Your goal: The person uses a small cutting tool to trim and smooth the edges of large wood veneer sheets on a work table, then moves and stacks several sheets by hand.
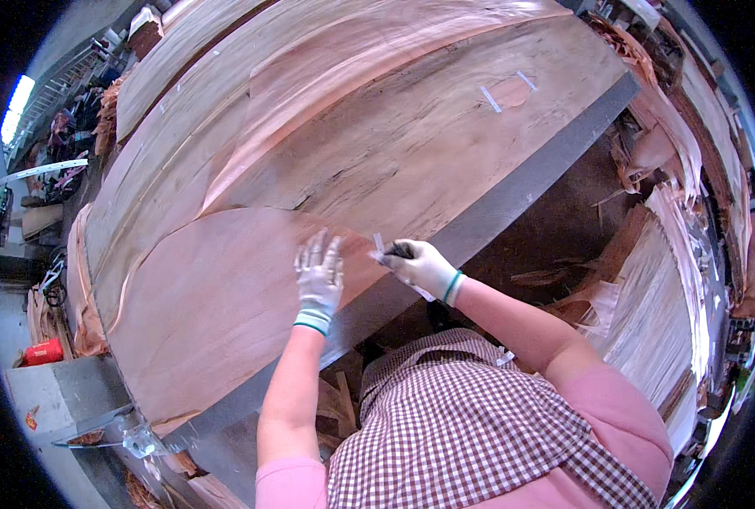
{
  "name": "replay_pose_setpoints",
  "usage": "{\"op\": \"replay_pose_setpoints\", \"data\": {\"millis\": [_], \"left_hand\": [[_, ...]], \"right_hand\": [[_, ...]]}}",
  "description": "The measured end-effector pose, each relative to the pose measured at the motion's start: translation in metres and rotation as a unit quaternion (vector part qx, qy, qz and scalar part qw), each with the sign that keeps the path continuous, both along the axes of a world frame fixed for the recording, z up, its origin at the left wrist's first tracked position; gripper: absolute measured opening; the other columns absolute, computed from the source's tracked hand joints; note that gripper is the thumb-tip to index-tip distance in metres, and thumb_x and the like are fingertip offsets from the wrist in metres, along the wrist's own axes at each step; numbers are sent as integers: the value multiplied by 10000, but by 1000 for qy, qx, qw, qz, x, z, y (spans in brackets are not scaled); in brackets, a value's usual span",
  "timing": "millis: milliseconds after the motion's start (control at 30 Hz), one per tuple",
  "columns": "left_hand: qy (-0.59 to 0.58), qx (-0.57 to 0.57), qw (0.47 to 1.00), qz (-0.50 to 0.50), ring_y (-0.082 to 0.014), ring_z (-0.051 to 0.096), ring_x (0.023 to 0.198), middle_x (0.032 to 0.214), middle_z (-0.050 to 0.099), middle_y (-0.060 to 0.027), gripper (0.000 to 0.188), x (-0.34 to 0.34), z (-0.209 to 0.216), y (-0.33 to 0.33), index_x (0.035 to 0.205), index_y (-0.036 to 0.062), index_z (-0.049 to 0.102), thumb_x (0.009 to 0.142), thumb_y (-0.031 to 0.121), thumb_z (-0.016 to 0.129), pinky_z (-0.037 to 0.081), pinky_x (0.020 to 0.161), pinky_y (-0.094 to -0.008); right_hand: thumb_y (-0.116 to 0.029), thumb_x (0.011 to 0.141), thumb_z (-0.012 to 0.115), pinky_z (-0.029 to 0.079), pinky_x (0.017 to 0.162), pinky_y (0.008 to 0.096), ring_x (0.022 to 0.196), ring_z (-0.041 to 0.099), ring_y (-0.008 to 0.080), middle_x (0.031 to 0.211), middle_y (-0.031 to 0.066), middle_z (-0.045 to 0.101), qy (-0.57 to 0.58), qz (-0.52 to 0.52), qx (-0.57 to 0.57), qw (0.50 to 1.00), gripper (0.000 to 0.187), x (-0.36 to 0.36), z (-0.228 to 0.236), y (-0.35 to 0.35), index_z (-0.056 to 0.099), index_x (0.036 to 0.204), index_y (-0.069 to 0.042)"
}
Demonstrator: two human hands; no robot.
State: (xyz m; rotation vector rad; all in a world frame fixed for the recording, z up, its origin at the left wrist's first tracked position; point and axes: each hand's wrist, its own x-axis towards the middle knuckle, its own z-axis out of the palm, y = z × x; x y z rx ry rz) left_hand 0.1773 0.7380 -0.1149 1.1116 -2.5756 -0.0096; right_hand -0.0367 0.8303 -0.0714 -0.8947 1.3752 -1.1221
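My left hand (319,276), in a white glove with a green cuff, lies over a reddish veneer sheet (216,280). Its fingers are stretched out and hold nothing. Close to its right, my gloved right hand (420,267) is closed on a small black object (401,251) whose kind I cannot make out. White tape strips (377,244) show at its fingertips, over the seam where the reddish sheet meets a paler, dark-streaked veneer sheet (428,161). Two more tape pieces (490,99) stick to the paler sheet around a reddish oval patch (510,92).
Layered, wavy veneer sheets (174,161) cover the far side of the table. A grey metal edge (513,199) runs along its near side. Stacked veneer (657,288) stands at the right, with scraps on the floor between. A red container (43,352) sits at the left.
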Motion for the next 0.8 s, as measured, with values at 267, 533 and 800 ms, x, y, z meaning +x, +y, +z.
{"op": "replay_pose_setpoints", "data": {"millis": [267,533,800], "left_hand": [[-3,107,992,-66,-270,523,1032,1451,376,-49,673,27,9,-74,1431,150,327,818,201,598,413,877,-415],[-184,19,976,-115,-232,524,942,1401,454,13,534,26,3,-87,1371,174,441,858,310,502,429,750,-403],[264,215,940,-4,-298,508,1177,1338,493,-140,500,76,-15,-135,1325,113,472,840,129,589,398,972,-402]], "right_hand": [[-220,881,598,382,421,246,507,512,93,687,36,621,-111,-160,213,958,192,92,-29,-107,632,881,-31],[-254,806,575,511,714,455,761,651,374,847,215,657,542,27,176,821,309,87,-7,-64,633,986,-9],[-195,914,561,360,428,185,488,476,49,711,11,598,-183,-94,81,975,163,120,25,-113,615,981,-57]]}}
